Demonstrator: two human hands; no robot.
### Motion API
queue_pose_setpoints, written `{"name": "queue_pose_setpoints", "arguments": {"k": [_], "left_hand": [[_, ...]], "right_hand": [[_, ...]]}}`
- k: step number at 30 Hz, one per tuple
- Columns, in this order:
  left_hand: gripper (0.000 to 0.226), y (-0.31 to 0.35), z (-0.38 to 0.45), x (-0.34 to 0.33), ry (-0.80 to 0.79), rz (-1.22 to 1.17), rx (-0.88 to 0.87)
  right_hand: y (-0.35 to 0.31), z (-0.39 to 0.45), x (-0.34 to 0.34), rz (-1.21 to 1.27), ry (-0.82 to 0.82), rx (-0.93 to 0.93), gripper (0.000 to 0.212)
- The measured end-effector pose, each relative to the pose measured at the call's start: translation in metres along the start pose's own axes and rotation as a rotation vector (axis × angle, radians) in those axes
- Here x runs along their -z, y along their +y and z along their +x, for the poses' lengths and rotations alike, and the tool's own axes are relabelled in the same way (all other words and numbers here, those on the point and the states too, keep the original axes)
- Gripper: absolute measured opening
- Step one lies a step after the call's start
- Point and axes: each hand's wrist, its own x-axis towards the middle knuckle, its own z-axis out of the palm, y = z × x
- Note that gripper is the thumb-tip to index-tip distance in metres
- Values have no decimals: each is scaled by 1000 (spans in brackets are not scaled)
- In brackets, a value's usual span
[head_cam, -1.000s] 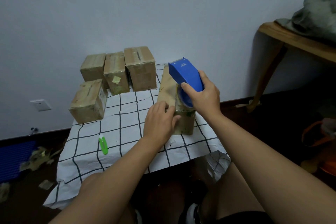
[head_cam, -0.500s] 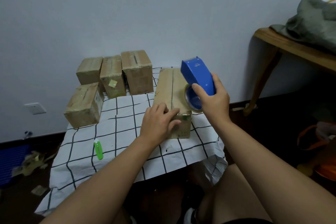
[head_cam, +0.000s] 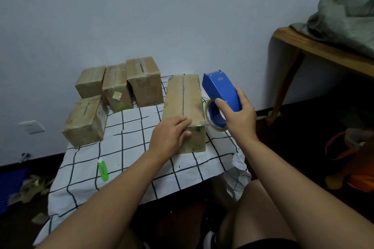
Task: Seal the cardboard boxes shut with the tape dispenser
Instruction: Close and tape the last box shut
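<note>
A long brown cardboard box (head_cam: 185, 105) lies along the right side of the white black-gridded cloth (head_cam: 125, 147), its top seam showing. The left hand (head_cam: 171, 137) presses flat, fingers spread, on its near end. The right hand (head_cam: 238, 115) is wrapped around the blue plastic tape dispenser (head_cam: 221, 95), held just right of the box near the cloth's right edge.

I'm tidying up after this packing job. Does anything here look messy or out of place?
Yes. Crumpled tape scraps litter the floor left of the table. A loose yellowish tape piece sticks askew on one stacked box. The checked cloth hangs bunched at its near right corner. The boxes themselves sit upright.
</note>
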Motion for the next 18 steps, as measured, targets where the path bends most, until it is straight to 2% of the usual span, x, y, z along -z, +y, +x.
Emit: {"name": "queue_pose_setpoints", "arguments": {"k": [2, 5, 9, 11, 14, 18], "left_hand": [[33, -1, -2, -2, 45, -18, 3], [35, 0, -1, -3, 44, -44, 5], [59, -4, 1, 0, -103, 28, -43], [65, -5, 3, 0, -190, 104, -34], [53, -3, 3, -5, -207, 184, -39], [44, 6, 9, -7, -191, 160, 3]], "right_hand": [[2, 1, 2, 9, 3, -14, 48], [1, 4, 5, 24, 9, -24, 45], [-4, 7, 4, 32, -6, -25, 35], [-4, 8, 1, 42, -12, -19, 40], [-4, 7, -4, 56, -14, -21, 59], [-5, 8, -3, 47, -21, -20, 57]]}}
